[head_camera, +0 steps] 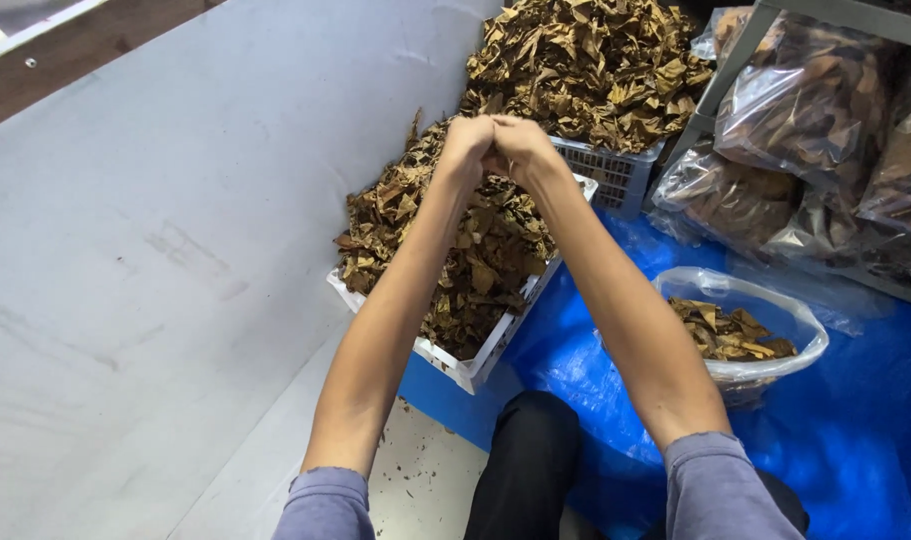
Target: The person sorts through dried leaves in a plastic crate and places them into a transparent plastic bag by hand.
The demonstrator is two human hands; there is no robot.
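Nearest you on the right, the clear bag [765, 330] of dried leaves sits on the blue tarp [855, 420], and farther out your left hand [465, 148] and right hand [520, 148] press together, fingers curled shut, over the leaf-filled white crate [475, 365].

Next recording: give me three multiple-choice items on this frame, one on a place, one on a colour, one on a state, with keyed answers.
1. Where are both hands?
A. Over the near white crate of dried leaves
B. Inside the clear bag
C. On the floor

2. What colour is the sheet under the bag?
A. Green
B. Blue
C. Red

3. How is the clear bag on the sheet?
A. Tied shut
B. Empty
C. Open, partly filled

Answers:
1 A: left hand and right hand meet above the crate.
2 B: tarp is blue.
3 C: bag is open, with dried leaves inside.
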